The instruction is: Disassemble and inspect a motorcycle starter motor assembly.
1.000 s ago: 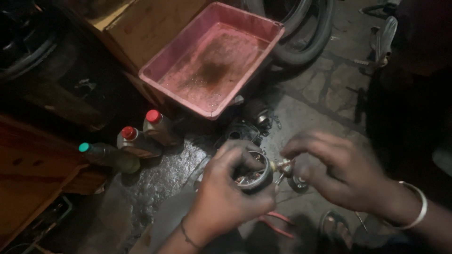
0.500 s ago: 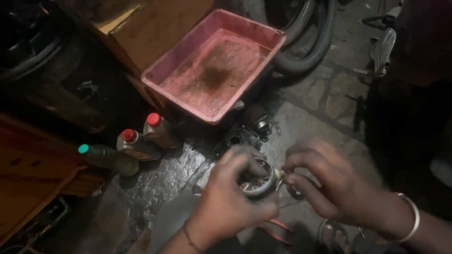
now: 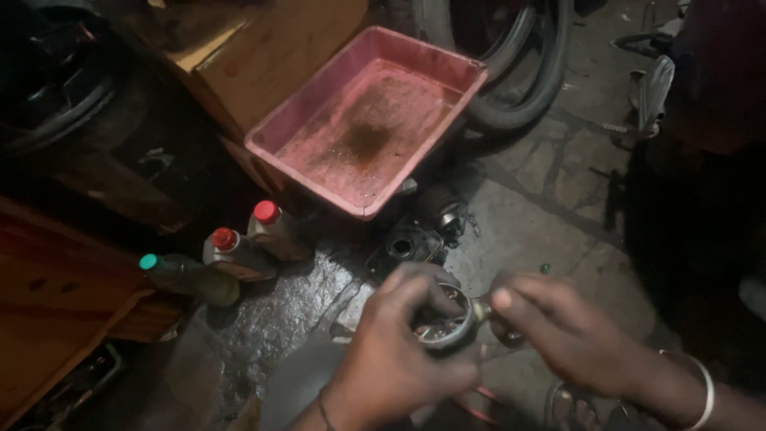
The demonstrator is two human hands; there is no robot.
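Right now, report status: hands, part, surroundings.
Left hand grips round metal part. Right hand pinches its side fitting. Pink tray, three capped bottles, engine parts beyond the hands.

Left hand [image 3: 391, 359]: slid lower in view than a second ago, fingers curled further over the round metal part [image 3: 444, 323].
Right hand [image 3: 570, 335]: dropped from raised above the part to level beside it, fingertips now pinching its right edge.
Red-handled pliers [image 3: 479, 403]: now mostly covered.

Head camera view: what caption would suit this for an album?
Two hands, left and right, hold a round metal part above a grimy floor, near a pink tray and three bottles.
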